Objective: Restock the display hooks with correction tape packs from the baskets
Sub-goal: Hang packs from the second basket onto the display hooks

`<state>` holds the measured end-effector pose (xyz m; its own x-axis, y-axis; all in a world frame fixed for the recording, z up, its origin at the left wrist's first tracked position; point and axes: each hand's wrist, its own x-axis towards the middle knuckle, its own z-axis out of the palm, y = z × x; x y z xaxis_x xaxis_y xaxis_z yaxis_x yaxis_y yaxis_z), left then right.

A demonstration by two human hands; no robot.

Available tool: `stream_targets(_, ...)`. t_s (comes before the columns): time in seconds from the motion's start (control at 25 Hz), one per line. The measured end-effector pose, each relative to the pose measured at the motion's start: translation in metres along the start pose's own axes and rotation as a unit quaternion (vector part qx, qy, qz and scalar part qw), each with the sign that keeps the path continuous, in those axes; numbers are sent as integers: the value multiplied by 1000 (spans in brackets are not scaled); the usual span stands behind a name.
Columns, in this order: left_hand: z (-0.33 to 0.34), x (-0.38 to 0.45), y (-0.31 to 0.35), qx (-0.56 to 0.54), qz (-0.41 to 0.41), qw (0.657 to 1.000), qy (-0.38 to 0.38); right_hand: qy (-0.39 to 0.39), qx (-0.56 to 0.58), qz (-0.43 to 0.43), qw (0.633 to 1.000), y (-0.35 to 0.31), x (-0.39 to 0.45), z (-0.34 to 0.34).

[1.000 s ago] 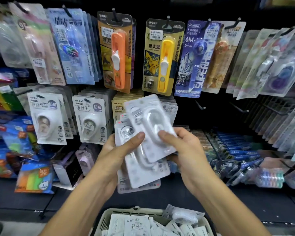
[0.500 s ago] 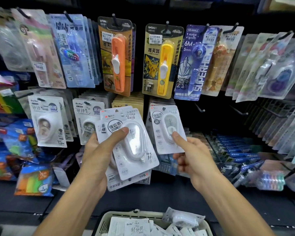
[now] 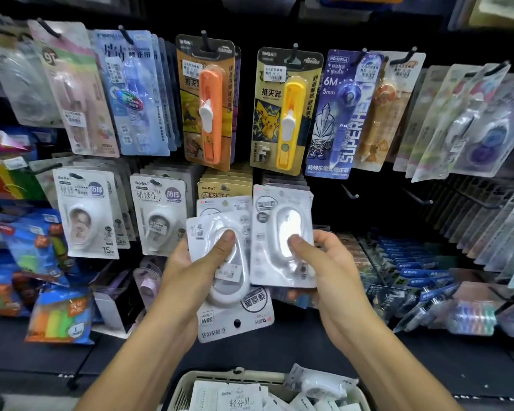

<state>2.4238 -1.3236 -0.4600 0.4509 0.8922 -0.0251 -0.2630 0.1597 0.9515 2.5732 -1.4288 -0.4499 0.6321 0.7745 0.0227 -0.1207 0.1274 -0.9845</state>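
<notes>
Head view: basket (image 3: 187, 381) holds white correction tape packs (image 3: 239, 400), loosely piled.

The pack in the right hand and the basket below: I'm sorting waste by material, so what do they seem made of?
Pack: apparently a matte white card under a clear glossy plastic blister, which shows glare. Basket: probably beige moulded plastic, going by its slotted wall.

Head view faces hooks (image 3: 349, 194) (close, downward).

"SUPERHERO" and "6M 5mm" on blue pack (image 3: 340, 114); "30M" on held pack (image 3: 235, 318).
</notes>
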Motion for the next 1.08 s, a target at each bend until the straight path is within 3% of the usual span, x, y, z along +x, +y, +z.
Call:
stream_targets(0.24,-3,0,4,19,53,998,34,101,-131,-30,986,8,18,-12)
stream_targets(0.36,2,-2,2,27,62,997,34,120,-92,-27,988,8,25,-6)
stream_targets(0.56,2,1,2,21,59,997,49,60,63,106,991,16,21,-9)
stream_targets(0.64,4,2,1,22,45,997,62,37,31,66,997,21,14,-6)
stream_targets(0.76,11,1,-1,25,24,999,42,-97,-69,-9,993,23,-4,11)
stream_targets(0.8,14,-1,-1,15,12,1000,24,-94,-90,-30,991,23,-6,15)
stream_targets(0.92,17,-6,2,-9,-5,1000,-24,-32,-32,-48,998,15,-1,12)
stream_targets(1.08,12,-8,5,-6,32,999,0,-161,-33,-22,986,9,-10,7)
